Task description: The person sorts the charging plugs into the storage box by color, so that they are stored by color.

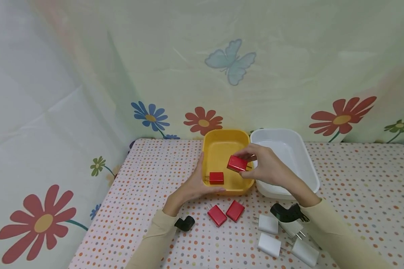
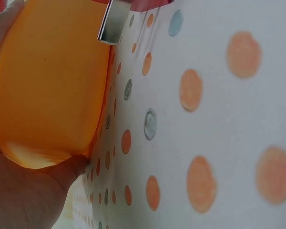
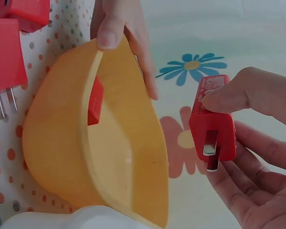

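Between thumb and fingers, my right hand (image 1: 267, 164) pinches a red plug-in charger (image 1: 237, 163) above the yellow tray (image 1: 226, 136). The right wrist view shows the two flat metal prongs of that charger (image 3: 212, 119) pointing out past the thumb. A second red charger (image 1: 216, 178) lies inside the tray, at its near left corner. My left hand (image 1: 194, 184) grips the tray's near left corner, thumb along the front rim and fingers along the left side. Two more red chargers, one on the left (image 1: 217, 215) and one on the right (image 1: 235, 211), lie in front of the tray.
A white tray (image 1: 311, 164) stands against the right side of the yellow one. Several white chargers (image 1: 269, 244) lie on the dotted tablecloth (image 1: 121, 213) below my right forearm. A flowered curtain (image 1: 175, 74) hangs behind the table.
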Demonstrator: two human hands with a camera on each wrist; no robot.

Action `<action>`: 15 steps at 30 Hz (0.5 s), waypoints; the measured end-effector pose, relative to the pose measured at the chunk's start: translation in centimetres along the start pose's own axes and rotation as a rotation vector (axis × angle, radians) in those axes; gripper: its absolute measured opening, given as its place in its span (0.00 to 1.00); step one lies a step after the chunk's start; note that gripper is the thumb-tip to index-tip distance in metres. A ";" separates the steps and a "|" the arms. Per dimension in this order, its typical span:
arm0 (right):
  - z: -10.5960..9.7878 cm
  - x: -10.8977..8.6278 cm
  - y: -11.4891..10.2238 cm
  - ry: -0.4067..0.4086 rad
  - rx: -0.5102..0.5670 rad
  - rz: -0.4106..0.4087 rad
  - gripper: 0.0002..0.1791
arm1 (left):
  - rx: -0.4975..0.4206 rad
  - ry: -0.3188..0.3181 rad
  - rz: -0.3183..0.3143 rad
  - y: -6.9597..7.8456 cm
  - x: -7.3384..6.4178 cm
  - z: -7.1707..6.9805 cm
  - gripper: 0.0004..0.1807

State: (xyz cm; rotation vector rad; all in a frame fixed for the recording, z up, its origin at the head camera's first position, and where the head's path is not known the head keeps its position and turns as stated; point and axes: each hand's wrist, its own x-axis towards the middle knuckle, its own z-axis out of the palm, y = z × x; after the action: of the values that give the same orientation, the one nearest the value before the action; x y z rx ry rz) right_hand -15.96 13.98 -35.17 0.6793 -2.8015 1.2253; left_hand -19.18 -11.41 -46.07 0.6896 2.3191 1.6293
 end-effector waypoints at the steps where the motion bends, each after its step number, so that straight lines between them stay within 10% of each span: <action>1: 0.1 0.3 0.1 -0.005 0.002 0.000 0.26 | -0.002 -0.001 0.002 0.0 0.0 0.0 0.70; 15: 2.8 2.2 3.4 -0.131 -0.029 0.055 0.22 | 0.044 0.010 -0.054 0.1 -0.3 0.1 0.73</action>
State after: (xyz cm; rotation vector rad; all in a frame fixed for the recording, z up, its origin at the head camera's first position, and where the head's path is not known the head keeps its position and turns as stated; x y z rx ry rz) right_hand -18.84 13.18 -39.06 0.7108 -2.9564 1.1875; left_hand -18.90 -11.46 -46.08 0.6233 2.3664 1.5665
